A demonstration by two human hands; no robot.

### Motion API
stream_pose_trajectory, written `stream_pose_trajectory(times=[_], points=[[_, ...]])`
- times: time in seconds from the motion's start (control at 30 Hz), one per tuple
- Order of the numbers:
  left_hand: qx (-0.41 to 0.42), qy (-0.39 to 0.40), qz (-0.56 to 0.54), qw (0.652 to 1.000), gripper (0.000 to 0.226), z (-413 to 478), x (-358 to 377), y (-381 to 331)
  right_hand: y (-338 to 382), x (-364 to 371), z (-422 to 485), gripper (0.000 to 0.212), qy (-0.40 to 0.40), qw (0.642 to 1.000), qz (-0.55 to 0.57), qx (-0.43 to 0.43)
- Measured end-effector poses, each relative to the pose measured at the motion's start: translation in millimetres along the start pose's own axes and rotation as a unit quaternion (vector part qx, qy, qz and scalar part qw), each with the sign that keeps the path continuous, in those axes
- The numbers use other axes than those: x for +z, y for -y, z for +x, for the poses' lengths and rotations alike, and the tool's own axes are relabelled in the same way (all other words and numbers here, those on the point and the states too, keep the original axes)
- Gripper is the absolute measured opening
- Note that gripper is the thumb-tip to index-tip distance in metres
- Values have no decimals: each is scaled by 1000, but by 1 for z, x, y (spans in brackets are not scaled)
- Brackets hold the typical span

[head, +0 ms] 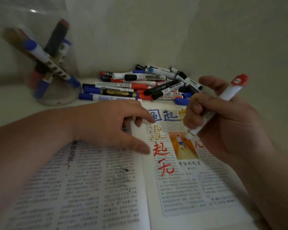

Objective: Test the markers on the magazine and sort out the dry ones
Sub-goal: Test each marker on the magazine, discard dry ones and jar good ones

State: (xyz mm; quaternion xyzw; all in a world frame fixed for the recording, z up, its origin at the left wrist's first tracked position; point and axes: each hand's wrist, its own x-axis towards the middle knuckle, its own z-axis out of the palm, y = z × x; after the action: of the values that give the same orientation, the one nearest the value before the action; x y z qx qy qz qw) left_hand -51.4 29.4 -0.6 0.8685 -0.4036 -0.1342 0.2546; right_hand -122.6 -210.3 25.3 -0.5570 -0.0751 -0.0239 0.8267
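An open magazine lies in front of me, its right page marked with red, blue and yellow handwritten characters. My right hand grips a white marker with a red cap on its back end, the tip down on the right page near a small picture. My left hand rests on the magazine near the centre fold, fingers spread and pressing the page flat. A pile of several markers, red, blue, black and gold, lies beyond the magazine.
A clear plastic jar holding several markers stands at the back left. Pale walls close in the corner behind the pile. The white table surface shows to the left of the magazine.
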Motion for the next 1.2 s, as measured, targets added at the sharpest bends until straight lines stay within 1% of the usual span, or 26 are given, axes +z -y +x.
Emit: stream_pose_trajectory(times=[0.07,0.1,0.17,0.2,0.23,0.27,0.33,0.4,0.47,0.57,0.67,0.77,0.87,0.97,1.03,1.07,1.13,1.17,1.2], points=[[14,-70,-35,997,46,0,2,-2,7,9,8,24,77,993,44,73],[25,-102,-45,993,38,0,3,-2,12,15,14,28,123,984,59,117],[53,-172,-55,982,25,1,4,-2,19,25,30,52,183,960,98,186],[65,-204,-66,974,20,0,3,-3,20,31,38,61,196,950,126,208],[76,-230,-77,967,18,-1,1,-5,20,36,45,65,203,942,154,220],[86,-251,-87,960,19,-3,0,-5,18,40,51,64,202,936,179,224],[90,-273,-103,952,22,-6,-2,-6,10,45,58,53,179,933,224,216],[82,-282,-107,950,29,-9,-2,-5,-1,44,60,41,143,935,264,192],[76,-283,-99,951,38,-9,-2,-4,-10,42,60,34,115,937,282,174],[88,-242,-109,960,45,-7,-1,-6,-17,38,57,32,87,944,282,148],[112,-199,-83,970,35,-5,2,-8,-20,36,55,29,69,947,286,131],[121,-177,-100,972,32,-6,3,-10,-18,37,52,26,55,950,282,119],[123,-177,-121,969,36,-6,2,-11,-16,38,51,20,29,959,259,115],[110,-177,-134,969,48,-6,2,-11,-16,41,51,15,10,959,261,112],[107,-175,-130,970,57,-5,3,-11,-16,43,50,17,0,958,264,112],[108,-181,-129,969,58,-5,3,-11,-16,44,49,23,-3,957,267,112],[104,-213,-139,961,57,-4,4,-10,-16,46,47,39,2,956,271,116],[98,-233,-154,955,56,-3,3,-9,-15,46,46,43,8,956,269,117],[90,-248,-169,950,54,-3,3,-8,-15,47,45,41,15,958,263,117]])
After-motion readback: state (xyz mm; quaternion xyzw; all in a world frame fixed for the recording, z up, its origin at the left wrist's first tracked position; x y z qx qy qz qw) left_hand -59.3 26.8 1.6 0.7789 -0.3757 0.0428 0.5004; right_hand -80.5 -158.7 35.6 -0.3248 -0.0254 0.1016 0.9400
